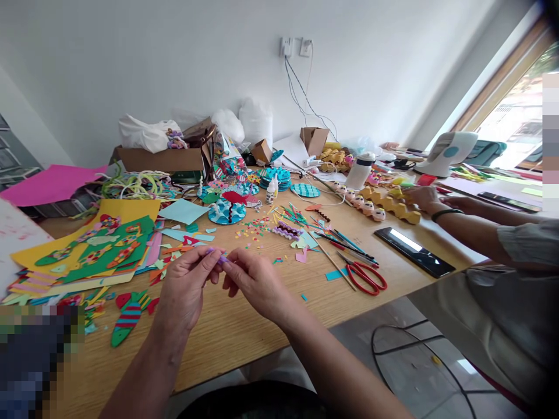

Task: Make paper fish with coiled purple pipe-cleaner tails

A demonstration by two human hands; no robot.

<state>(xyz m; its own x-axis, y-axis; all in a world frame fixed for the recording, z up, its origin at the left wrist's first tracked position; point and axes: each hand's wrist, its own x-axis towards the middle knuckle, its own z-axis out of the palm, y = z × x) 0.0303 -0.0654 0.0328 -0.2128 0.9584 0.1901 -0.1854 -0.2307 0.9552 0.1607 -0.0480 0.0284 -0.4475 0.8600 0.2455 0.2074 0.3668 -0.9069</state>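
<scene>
Both my hands meet above the front of the wooden table [244,337]. My left hand [190,279] pinches a small purple strip [217,256] between thumb and fingers. From the other side, my right hand [255,279] grips the same purple strip at its end. Fingers cover most of the strip, so its full shape is hidden. Beyond the hands lie wavy purple and brown strips [288,231] and a turquoise disc [227,213] with a red fish shape [234,198] on it. Left of my hands lies a green paper fish [126,323] with red and blue stripes.
Red-handled scissors [367,278], pens [356,249] and a black phone [414,251] lie to the right. A co-worker's hands [425,199] work near yellow egg-carton strips [393,205]. Coloured paper sheets [100,244] cover the left side. A glue bottle [270,192] stands mid-table.
</scene>
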